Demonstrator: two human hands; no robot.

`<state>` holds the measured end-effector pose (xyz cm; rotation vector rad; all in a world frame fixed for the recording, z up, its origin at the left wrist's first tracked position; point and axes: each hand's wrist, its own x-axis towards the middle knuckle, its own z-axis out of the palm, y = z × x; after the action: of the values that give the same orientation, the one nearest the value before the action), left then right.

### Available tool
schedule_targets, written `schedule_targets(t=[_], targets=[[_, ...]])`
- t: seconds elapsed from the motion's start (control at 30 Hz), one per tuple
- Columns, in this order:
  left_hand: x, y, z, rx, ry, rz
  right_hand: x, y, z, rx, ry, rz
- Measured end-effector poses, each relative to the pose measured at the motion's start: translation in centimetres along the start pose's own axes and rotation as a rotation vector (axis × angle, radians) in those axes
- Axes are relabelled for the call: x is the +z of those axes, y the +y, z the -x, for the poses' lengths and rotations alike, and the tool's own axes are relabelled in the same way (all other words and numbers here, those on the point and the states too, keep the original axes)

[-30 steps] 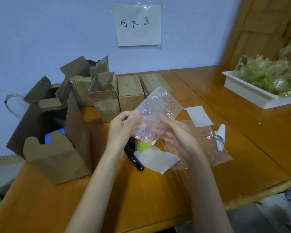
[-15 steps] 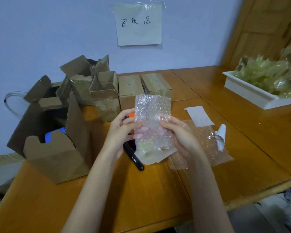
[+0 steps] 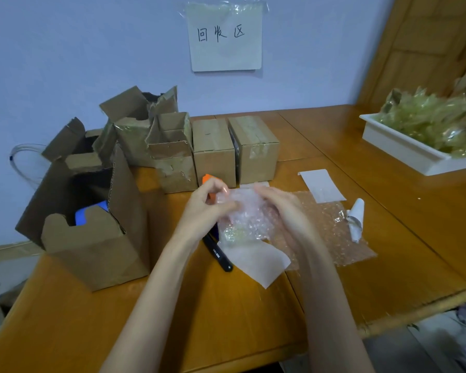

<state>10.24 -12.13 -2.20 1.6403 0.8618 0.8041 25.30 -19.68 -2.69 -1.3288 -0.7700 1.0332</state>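
1. Head view, change: since the earlier frames, the bubble wrap bundle (image 3: pixel 244 215) has come down and its upright top flap has been folded over. Both hands have closed in on it.
2. Head view, location: the bundle is held just above the tabletop (image 3: pixel 226 319), in front of the cardboard boxes (image 3: pixel 213 149). It sits over a white paper sheet (image 3: pixel 256 261) and beside a black marker (image 3: pixel 217 253). A yellow-green item (image 3: pixel 234 234) shows faintly through the lower wrap.
3. Handling: judged light, soft and springy, with slippery film, so the fold will likely reopen if released. The contents cannot be identified, so treat them as fragile. Grip across the overlapped edges and do not squeeze the centre.
4. Left hand (image 3: pixel 205 208): fingers curled, pinching the upper left edge of the wrap.
5. Right hand (image 3: pixel 283 214): fingers curled over the right side and clamped on the wrap. The fingertips are hidden.
6. A loose bubble wrap sheet (image 3: pixel 334 232) lies flat to the right.
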Motion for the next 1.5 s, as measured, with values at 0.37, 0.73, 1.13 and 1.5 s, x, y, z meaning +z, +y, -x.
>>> schedule_targets(t=[0.37, 0.73, 1.13, 1.5], targets=[[-1.3, 0.4, 0.3, -0.026, 0.160, -0.069, 1.0, -0.7, -0.4, 0.052, 0.007, 0.135], [-2.8, 3.9, 1.8, 0.303, 0.277, -0.370, 4.2, -3.5, 0.5, -0.245, 0.055, 0.297], [-17.5, 7.2, 3.5, 0.213, 0.887, -0.684, 22.0, -10.0, -2.8, -0.758, -0.048, 0.623], [-20.2, 5.1, 1.3, -0.152, 0.508, -0.990, 26.3, -8.7, -4.9, -0.577, -0.183, 1.172]])
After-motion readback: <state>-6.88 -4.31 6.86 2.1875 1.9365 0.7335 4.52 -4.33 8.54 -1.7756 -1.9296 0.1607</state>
